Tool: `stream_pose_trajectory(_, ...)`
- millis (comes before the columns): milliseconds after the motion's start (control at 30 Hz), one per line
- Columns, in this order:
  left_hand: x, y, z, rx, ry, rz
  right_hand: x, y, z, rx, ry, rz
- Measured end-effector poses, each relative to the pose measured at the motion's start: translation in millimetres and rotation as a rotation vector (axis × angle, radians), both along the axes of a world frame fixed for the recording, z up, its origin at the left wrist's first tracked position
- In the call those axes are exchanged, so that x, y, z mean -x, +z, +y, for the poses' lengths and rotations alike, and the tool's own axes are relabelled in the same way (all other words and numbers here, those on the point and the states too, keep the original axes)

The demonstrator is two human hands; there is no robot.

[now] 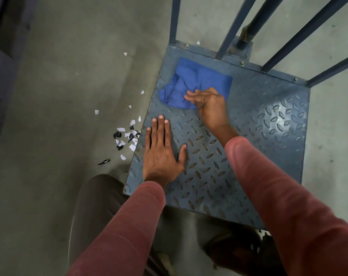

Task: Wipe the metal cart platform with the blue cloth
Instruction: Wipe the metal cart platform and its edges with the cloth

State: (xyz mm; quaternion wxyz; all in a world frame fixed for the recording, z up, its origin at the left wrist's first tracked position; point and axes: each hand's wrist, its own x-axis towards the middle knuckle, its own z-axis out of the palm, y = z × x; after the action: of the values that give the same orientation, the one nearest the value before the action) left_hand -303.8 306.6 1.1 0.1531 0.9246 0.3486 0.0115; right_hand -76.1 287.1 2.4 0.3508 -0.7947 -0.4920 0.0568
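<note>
Okay, you're looking down on the metal cart platform, a blue-grey diamond-tread plate, with 2 hands down on it. Your left hand is lying flat near the plate's left edge, palm down. Its 4 fingers are straight and close together, the thumb is splayed to the right, and it's gripping nothing. Your right hand is reaching further in and resting on the blue cloth. Its fingers are stretching out to the left and pressing the cloth's near right corner onto the plate, not wrapping around it as far as this view shows.

The cloth is sitting on the far left part of the platform, bunching up on its left side and lying flatter on the right. Its far edge is lying just short of the bolted back rail. Dark blue frame bars are rising from that rail. Light is glaring off the tread on the plate's right half.

Torn white paper scraps and black bits are lying on the concrete floor just beside the platform's left edge. Red sleeves are covering both forearms. A dark trouser leg is showing below your left arm. A foot by the platform's near edge is too blurred to detail.
</note>
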Motion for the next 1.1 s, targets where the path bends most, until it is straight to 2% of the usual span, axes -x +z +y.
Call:
stream_pose_trajectory(133, 0, 1, 0, -0.003, 0.004, 0.000, 24, -7, -20, 0.051, 0.023, -0.111)
stream_pose_trajectory(467, 0, 0, 0, -0.009, 0.006, 0.010, 12, 6, 0, 0.270, 0.070, -0.226)
stream_pose_trajectory(633, -1, -1, 0, -0.008, 0.007, -0.007, 35, 17, -40, 0.393, 0.086, -0.240)
stream_pose_trajectory(733, -1, -1, -1, -0.010, 0.010, 0.001, 36, 28, -40, 0.543, 0.110, -0.234)
stream_pose_trajectory(867, -1, 1, -1, -0.013, 0.000, 0.018, 11, 46, 18, 0.791, 0.117, -0.265)
stream_pose_trajectory(967, 0, 2, -1, -0.007, 0.003, 0.017, 36, 48, 13, 0.852, 0.086, -0.236)
stream_pose_trajectory(1100, 0, 2, -1, 0.001, 0.012, -0.006, 78, 41, -37, 0.694, 0.067, -0.151)
